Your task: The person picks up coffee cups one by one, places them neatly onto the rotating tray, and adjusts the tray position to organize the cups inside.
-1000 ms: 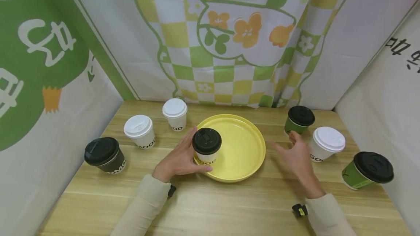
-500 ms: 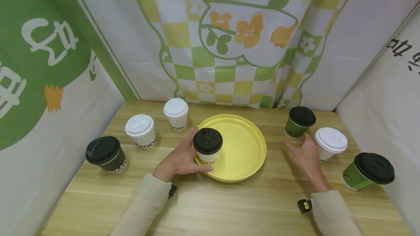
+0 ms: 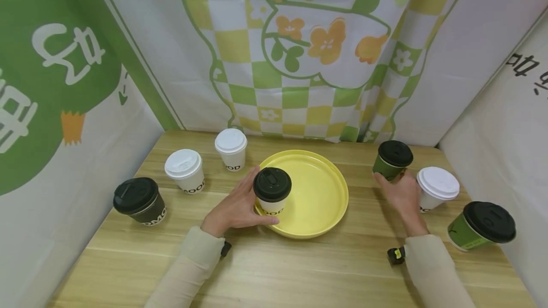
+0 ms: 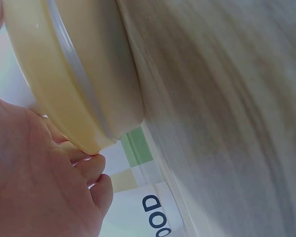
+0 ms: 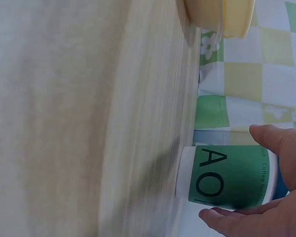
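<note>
On the left part of the yellow tray (image 3: 318, 194) stands a white paper coffee cup with a black lid (image 3: 272, 185). My left hand (image 3: 233, 206) holds this cup, thumb on the near side and fingers on the far side; in the left wrist view its curled fingers (image 4: 91, 170) lie at the tray's rim. My right hand (image 3: 402, 194) is at a green coffee cup with a black lid (image 3: 387, 169), upright on the table. The right wrist view has the thumb (image 5: 267, 137) and fingers on either side of the green cup (image 5: 232, 175), the thumb slightly apart from it.
At the left stand a dark cup with a black lid (image 3: 147, 208) and two white-lidded cups, one nearer (image 3: 190, 179) and one farther (image 3: 233, 158). A white-lidded cup (image 3: 436, 184) and a larger green cup (image 3: 464, 234) stand right of my right hand. Printed curtains border the wooden table (image 3: 299, 270).
My right hand has moved right and away from me, from beside the tray to the small green cup, its thumb and fingers now around it. The left hand keeps its place at the white cup.
</note>
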A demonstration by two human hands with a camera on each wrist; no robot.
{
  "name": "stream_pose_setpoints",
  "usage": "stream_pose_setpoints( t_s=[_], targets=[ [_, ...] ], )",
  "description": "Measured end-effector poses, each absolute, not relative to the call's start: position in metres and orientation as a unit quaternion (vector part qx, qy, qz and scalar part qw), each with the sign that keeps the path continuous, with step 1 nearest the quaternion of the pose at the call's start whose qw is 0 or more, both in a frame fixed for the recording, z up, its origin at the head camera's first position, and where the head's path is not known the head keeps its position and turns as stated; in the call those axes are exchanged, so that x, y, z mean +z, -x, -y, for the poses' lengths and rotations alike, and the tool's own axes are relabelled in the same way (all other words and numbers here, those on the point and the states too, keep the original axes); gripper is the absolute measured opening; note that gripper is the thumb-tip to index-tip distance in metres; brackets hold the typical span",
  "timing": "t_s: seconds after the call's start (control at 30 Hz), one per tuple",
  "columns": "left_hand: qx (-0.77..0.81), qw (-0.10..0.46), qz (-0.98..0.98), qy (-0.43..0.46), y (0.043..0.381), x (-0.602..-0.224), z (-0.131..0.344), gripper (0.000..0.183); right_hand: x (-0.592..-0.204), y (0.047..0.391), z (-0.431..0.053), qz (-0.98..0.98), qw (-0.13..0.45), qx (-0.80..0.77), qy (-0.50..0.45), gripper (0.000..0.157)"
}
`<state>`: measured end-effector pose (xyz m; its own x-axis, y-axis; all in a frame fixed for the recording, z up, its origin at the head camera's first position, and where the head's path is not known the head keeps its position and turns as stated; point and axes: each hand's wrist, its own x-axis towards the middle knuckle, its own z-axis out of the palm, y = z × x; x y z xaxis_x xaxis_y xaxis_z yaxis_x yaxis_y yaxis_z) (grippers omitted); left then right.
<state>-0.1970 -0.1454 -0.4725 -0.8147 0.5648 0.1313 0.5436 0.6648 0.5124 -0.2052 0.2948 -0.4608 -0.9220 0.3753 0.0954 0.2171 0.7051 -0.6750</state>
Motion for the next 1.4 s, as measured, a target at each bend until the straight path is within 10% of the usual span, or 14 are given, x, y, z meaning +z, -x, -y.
stream_pose_setpoints(
  t_s=[1.4],
  targets=[
    [0.269,0.03,-0.916,-0.295,0.197,-0.472,0.145,0.126,-0.46,0.235,-0.288,0.873,0.168,0.403,0.215,0.089]
  ],
)
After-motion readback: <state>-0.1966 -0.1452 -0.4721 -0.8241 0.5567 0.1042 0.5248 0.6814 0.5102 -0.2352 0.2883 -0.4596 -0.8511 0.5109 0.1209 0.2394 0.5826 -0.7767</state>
